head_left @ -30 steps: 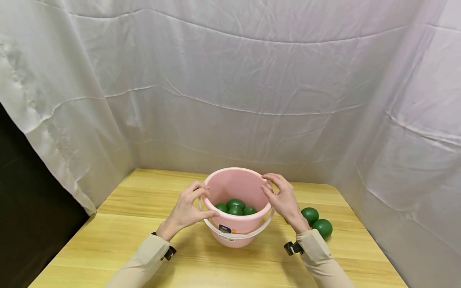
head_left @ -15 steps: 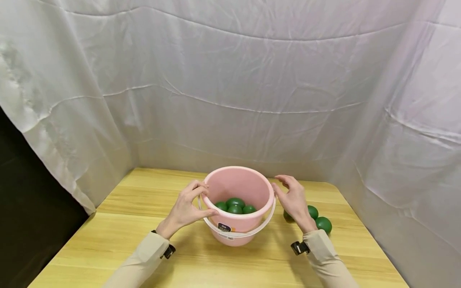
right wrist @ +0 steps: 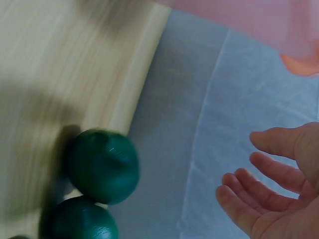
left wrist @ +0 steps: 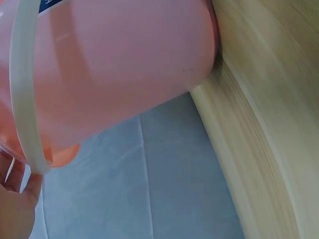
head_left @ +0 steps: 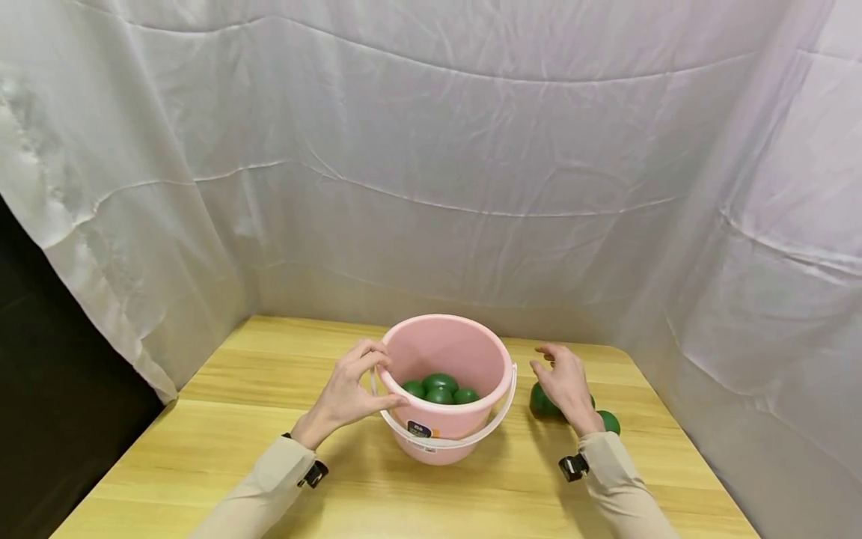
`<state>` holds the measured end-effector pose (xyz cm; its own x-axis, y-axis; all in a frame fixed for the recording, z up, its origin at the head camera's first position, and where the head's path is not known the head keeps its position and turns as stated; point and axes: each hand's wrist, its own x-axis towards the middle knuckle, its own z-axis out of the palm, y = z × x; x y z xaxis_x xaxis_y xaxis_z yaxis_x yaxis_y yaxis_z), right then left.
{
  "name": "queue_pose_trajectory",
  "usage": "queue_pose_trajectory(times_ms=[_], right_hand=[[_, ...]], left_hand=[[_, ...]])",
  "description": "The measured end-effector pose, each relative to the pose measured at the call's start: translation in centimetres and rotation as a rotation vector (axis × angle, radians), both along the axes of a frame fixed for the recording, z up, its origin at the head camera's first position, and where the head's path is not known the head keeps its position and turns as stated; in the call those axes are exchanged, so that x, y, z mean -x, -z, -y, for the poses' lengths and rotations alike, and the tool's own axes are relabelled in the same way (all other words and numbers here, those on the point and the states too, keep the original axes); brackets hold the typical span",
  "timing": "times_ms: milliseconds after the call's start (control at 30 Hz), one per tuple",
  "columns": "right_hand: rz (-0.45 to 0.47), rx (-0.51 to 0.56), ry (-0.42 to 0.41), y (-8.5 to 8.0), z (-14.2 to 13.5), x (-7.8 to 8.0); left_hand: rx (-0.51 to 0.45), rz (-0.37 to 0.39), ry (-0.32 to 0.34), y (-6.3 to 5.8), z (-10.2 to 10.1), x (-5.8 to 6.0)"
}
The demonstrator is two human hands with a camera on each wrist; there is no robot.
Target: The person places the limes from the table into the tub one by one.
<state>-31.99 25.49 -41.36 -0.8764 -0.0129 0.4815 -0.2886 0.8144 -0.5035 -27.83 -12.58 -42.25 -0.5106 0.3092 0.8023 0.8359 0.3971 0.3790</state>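
Note:
A pink bucket (head_left: 441,421) stands on the table with several dark green, smooth, rounded fruits (head_left: 440,382) at its bottom. Its white handle (head_left: 501,415) hangs down across the front. My left hand (head_left: 350,383) grips the rim on the left side, thumb along the front of it; the left wrist view shows the fingertips beside the handle's end. To the right of the bucket, my right hand (head_left: 567,383) hovers over loose green fruits (head_left: 542,403), partly hiding them. In the right wrist view its fingers are loosely spread and hold nothing, with two green fruits (right wrist: 103,167) nearby.
The light wooden table (head_left: 202,442) carries the bucket and the loose fruits. Pale grey curtains (head_left: 431,150) enclose it at the back and sides. A dark panel (head_left: 54,389) lies past the left edge.
My right hand has left the bucket's right rim and moved right, over the loose fruits. The left hand stays on the rim, and the bucket has barely shifted.

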Motion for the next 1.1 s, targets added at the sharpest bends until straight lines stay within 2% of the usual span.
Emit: queue_pose_trajectory(times_ms=[167,267,400,533,833,1100], right_hand=[[0.081,-0.066,0.006,1.1,-1.0,0.5],[0.12,-0.125,-0.01,1.5,-1.4,0.5],[0.216,-0.201,-0.017,2.0,-1.5,0.4],[0.288,-0.251,0.0,2.7,-1.6,0.4],[0.291,-0.234,-0.012,4.5,-1.7,0.8],[0.254,-0.21,-0.04,5.0,-1.7,1.1]], left_hand=[[-0.005,-0.008,-0.001,-0.1,0.1,0.1],[0.006,-0.042,0.0,-0.2,0.1,0.2],[0.023,-0.085,0.0,-0.2,0.1,0.3],[0.033,-0.09,-0.002,-0.2,0.2,0.3],[0.039,-0.124,0.005,0.0,0.3,0.1],[0.03,-0.118,-0.001,-0.2,0.3,0.1]])
